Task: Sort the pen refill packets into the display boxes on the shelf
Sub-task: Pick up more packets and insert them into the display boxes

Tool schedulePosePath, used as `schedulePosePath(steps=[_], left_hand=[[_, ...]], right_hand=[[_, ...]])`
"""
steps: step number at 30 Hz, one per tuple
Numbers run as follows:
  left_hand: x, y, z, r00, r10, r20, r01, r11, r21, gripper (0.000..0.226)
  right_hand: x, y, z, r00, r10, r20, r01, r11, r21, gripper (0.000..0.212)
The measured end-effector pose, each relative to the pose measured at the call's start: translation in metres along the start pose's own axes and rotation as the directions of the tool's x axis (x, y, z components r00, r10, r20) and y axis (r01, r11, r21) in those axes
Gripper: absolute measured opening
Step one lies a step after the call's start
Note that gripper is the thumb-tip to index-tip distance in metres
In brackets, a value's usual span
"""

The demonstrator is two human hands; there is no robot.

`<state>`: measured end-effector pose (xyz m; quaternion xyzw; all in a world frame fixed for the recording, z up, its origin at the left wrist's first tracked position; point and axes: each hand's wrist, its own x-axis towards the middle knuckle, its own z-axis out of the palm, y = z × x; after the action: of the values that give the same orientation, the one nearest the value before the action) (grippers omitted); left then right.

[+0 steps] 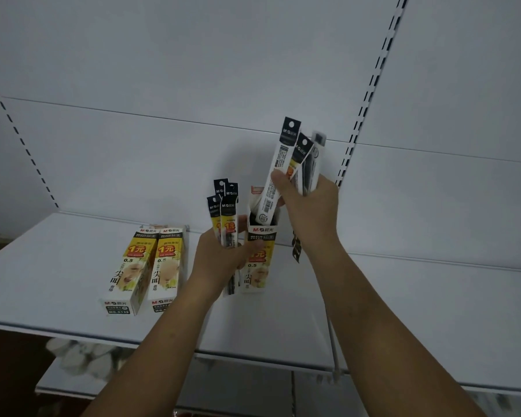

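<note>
- While sorting refill packets into an open display box (260, 260) on the shelf (57, 266): step in hand judged to be feeding one packet down into the box mouth.
- Right hand (309, 212) pinching a fan of packets (303, 158), thumb laid across the white-backed packet (278, 170), lower end of that one just inside the open top.
- Left hand (220, 263) curled round a second bunch of packets (227, 212), thumb pressed to the front of the upright box, apparently steadying it.
- Next move, by the look of it: easing the white-backed packet straight down, loosening the thumb only once seated, keeping the rest of the fan clear of the opening.
- Boxes counted: three. One upright and open between the hands, two flat boxes (146, 266) lying side by side to its left, touching.
- Packets counted: four tops in the left bunch; three in the right fan, the last blurred. Dark tail hanging below the right hand, owner impossible to tell.
</note>
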<state>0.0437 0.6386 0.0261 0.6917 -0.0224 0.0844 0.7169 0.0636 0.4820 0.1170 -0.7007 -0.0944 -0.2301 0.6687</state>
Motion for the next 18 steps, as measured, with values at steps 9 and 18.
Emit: schedulePosePath(steps=[9, 18], left_hand=[[0.0, -0.002, 0.0, 1.0, 0.014, 0.016, -0.015, 1.0, 0.016, 0.039], [-0.007, 0.004, 0.003, 0.999, 0.003, 0.034, -0.004, 1.0, 0.024, 0.037]], right_hand=[[-0.004, -0.006, -0.012, 0.994, -0.045, 0.104, 0.049, 0.998, -0.04, 0.004], [0.007, -0.005, -0.033, 0.966, -0.055, 0.251, 0.062, 0.998, -0.019, 0.009]])
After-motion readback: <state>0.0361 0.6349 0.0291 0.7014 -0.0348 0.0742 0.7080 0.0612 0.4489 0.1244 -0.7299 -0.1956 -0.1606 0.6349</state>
